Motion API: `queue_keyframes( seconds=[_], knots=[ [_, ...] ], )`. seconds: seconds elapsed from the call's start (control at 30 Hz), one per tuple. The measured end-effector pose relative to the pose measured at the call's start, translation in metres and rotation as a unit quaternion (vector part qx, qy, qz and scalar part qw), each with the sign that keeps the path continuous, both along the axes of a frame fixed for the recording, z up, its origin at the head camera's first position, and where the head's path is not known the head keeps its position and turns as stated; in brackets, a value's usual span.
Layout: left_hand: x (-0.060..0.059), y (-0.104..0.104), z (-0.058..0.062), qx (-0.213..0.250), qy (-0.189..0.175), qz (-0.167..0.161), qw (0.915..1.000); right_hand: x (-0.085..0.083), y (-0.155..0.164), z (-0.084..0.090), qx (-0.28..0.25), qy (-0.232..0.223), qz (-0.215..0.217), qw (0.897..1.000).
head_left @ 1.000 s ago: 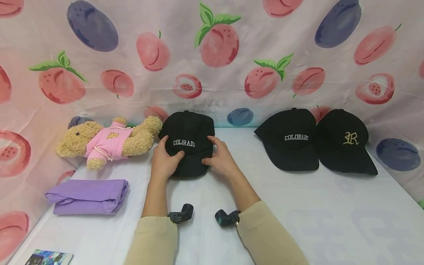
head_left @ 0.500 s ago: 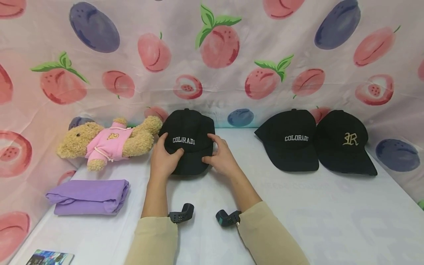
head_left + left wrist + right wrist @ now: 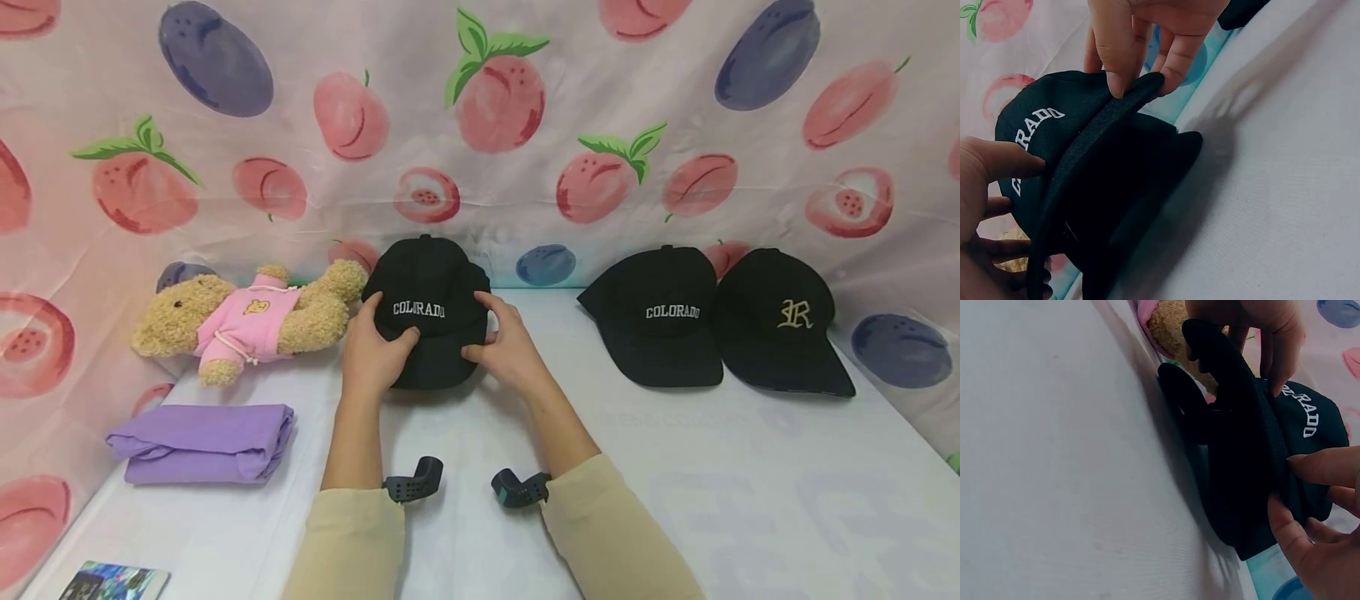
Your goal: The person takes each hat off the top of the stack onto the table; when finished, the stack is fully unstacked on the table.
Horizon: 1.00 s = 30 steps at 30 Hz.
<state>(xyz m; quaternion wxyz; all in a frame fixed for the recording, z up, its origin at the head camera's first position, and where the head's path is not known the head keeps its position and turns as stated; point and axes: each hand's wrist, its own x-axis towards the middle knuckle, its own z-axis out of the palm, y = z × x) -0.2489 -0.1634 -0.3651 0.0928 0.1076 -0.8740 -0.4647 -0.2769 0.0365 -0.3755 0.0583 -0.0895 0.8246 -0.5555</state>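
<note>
In the head view a black baseball cap [image 3: 427,362] with white COLORADO lettering is held between both hands, left of the table's middle. My left hand [image 3: 372,350] grips its left side, thumb on the front where brim meets crown. The right hand [image 3: 508,343] pinches the brim's right side between thumb and fingers. Both wrist views show the cap tilted, with a second black brim [image 3: 1188,147] just beneath its own brim [image 3: 1235,369]. A shadow falls on the white cloth below. Most of what lies under the held cap is hidden.
A teddy bear [image 3: 255,321] in a pink hoodie lies just left of the held cap. Folded purple cloth [image 3: 202,446] sits nearer, with a colourful flat item [image 3: 112,582] at the front left. Two black caps, one COLORADO [image 3: 660,350] and one gold-lettered [image 3: 776,350], stand side by side on the right.
Both hands have raised the COLORADO cap slightly, and its lettering sits higher in the head view. Their grip looks the same. The bear, purple cloth and the two right-hand caps have stayed in place.
</note>
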Motion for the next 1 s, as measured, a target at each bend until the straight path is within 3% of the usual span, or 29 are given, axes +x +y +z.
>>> queue_keyframes(
  seconds=[0.3, 0.57, 1.0],
  knots=[
    [0.002, 0.005, 0.007, 0.004, 0.008, 0.01, 0.9999, 0.0, 0.003, 0.006, -0.001, -0.009, -0.001, 1.0],
    [0.005, 0.011, 0.016, 0.001, 0.042, 0.019, 0.9989, 0.002, 0.008, 0.015, -0.011, 0.006, 0.003, 1.0],
    [0.01, 0.018, 0.03, 0.002, 0.043, 0.016, 0.999, 0.005, 0.016, 0.026, -0.004, 0.018, 0.01, 1.0]
  ],
)
